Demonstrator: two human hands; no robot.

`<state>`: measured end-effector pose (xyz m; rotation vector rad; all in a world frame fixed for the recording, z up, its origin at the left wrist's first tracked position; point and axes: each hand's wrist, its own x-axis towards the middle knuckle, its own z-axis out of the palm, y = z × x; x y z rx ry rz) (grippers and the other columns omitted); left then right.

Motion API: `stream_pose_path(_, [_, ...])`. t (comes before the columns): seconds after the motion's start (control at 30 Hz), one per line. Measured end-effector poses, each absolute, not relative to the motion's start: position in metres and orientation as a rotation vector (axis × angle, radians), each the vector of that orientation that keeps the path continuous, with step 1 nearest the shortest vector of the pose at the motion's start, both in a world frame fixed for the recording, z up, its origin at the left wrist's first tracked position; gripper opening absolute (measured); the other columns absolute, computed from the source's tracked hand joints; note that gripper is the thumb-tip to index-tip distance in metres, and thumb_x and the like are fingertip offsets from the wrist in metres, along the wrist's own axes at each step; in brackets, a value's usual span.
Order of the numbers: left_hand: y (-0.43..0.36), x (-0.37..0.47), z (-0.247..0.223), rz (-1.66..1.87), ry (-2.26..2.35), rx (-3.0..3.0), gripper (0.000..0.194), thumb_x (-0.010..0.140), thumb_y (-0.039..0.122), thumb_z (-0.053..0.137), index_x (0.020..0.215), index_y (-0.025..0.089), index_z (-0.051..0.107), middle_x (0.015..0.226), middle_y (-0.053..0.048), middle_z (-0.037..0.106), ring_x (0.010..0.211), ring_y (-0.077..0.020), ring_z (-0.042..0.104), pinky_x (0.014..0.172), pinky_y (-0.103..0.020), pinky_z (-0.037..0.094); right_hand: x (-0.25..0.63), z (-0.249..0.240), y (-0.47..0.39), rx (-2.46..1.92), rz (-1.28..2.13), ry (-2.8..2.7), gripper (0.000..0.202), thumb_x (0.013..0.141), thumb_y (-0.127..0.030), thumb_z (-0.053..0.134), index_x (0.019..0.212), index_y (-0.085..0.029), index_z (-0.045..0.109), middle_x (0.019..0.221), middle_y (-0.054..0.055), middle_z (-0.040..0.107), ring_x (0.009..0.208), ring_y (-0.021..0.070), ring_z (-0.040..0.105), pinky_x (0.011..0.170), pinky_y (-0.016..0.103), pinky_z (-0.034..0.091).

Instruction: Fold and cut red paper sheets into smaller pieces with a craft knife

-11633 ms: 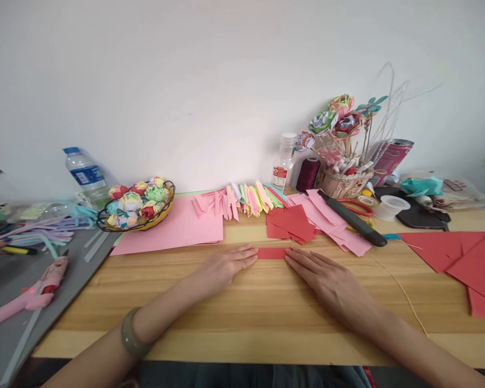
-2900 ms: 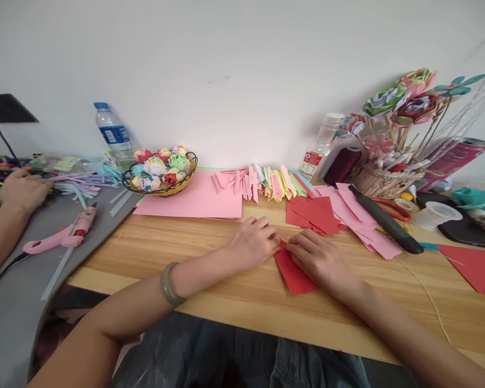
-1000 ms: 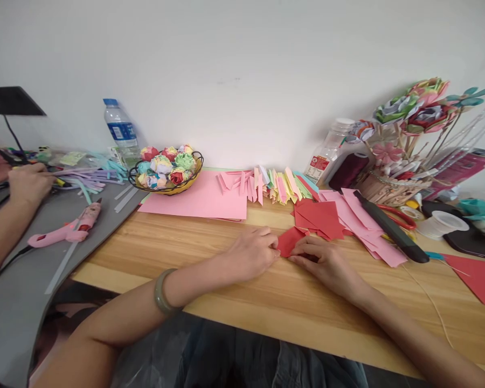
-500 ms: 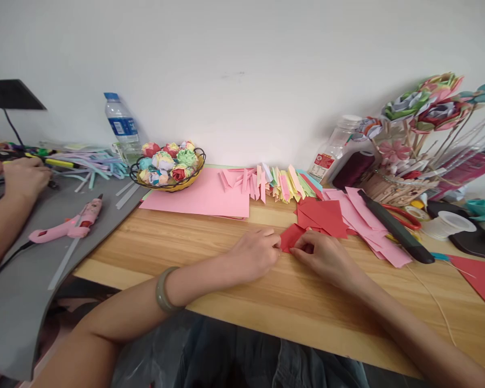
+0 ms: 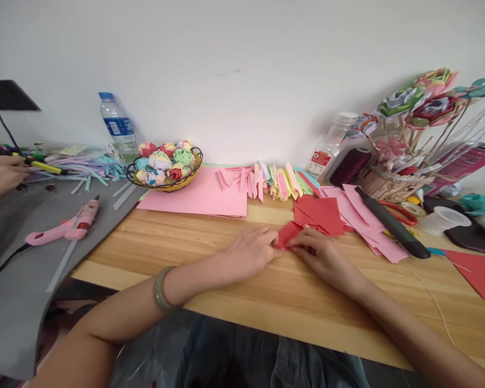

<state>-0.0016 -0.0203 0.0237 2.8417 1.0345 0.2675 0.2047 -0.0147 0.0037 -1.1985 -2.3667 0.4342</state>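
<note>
A small piece of red paper [image 5: 288, 233] lies on the wooden table between my two hands. My left hand [image 5: 255, 249], with a bangle [image 5: 161, 289] on its wrist, pinches the left edge of this paper. The fingers of my right hand [image 5: 321, 254] are closed on its right side, thumb and index finger pressed at the front edge. Just behind, several red paper squares [image 5: 321, 213] are stacked loosely. Pink paper strips [image 5: 361, 221] lie to the right of the stack, under a dark utility-knife-like tool [image 5: 392, 223].
Behind are folded colored papers [image 5: 283, 180], pink sheets [image 5: 194, 199] and a basket of paper flowers [image 5: 165, 170]. At left, a pink glue gun [image 5: 67, 229] rests on a grey mat [image 5: 16, 302] near another person's hand [image 5: 4, 175]. Bottles and a flower-filled holder [image 5: 400, 183] stand at right.
The view has shifted slightly, so things sit a little further left. Both hands stay on the red paper with hardly any change. The other person's hand has moved left.
</note>
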Motion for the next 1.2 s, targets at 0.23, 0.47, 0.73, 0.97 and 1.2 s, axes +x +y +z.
stream_pose_path(0.23, [-0.019, -0.005, 0.021, 0.303, 1.055, 3.087, 0.024, 0.092, 0.023, 0.042, 0.099, 0.019, 0.064, 0.093, -0.007, 0.056, 0.095, -0.0221, 0.045, 0.076, -0.034, 0.036, 0.210, 0.017, -0.032, -0.908, 0.047, -2.688, 0.030, 0.084, -0.014, 0.040, 0.100, -0.015, 0.065, 0.080, 0.009, 0.058, 0.077, 0.0207, 0.051, 0.067, 0.037, 0.042])
stream_pose_path(0.47, [-0.014, -0.001, 0.014, 0.406, 1.223, 2.886, 0.025, 0.087, 0.021, 0.048, 0.105, 0.020, 0.064, 0.094, -0.006, 0.053, 0.093, -0.0199, 0.045, 0.079, -0.032, 0.039, 0.196, 0.032, -0.029, -0.997, 0.739, -2.638, 0.032, 0.089, -0.028, 0.039, 0.110, -0.018, 0.061, 0.100, 0.009, 0.058, 0.091, 0.0193, 0.054, 0.079, 0.035, 0.044])
stream_pose_path(0.73, [-0.013, 0.008, 0.018, 0.367, 1.230, 2.935, 0.026, 0.087, 0.040, 0.051, 0.098, 0.023, 0.067, 0.094, -0.006, 0.056, 0.093, -0.0202, 0.046, 0.077, -0.033, 0.038, 0.206, 0.009, -0.006, -1.533, 0.511, -2.074, 0.024, 0.081, -0.035, 0.051, 0.092, -0.019, 0.066, 0.086, 0.006, 0.067, 0.075, 0.0188, 0.059, 0.065, 0.031, 0.044])
stream_pose_path(0.97, [-0.004, 0.007, 0.007, 0.498, 0.965, 3.048, 0.025, 0.090, 0.033, 0.048, 0.090, 0.016, 0.067, 0.093, -0.004, 0.063, 0.093, -0.0189, 0.048, 0.077, -0.031, 0.039, 0.199, 0.008, -0.009, -1.586, 0.455, -2.145, 0.022, 0.081, -0.033, 0.051, 0.086, -0.018, 0.066, 0.073, 0.004, 0.066, 0.063, 0.0169, 0.058, 0.054, 0.028, 0.042])
stream_pose_path(1.2, [0.004, 0.003, 0.000, 0.594, 0.865, 3.091, 0.030, 0.093, 0.033, 0.041, 0.092, 0.015, 0.065, 0.091, -0.004, 0.065, 0.091, -0.0192, 0.049, 0.076, -0.032, 0.039, 0.203, -0.002, -0.017, -1.273, -0.007, -2.370, 0.023, 0.087, -0.019, 0.043, 0.089, -0.014, 0.065, 0.082, 0.009, 0.064, 0.075, 0.0191, 0.058, 0.063, 0.030, 0.044])
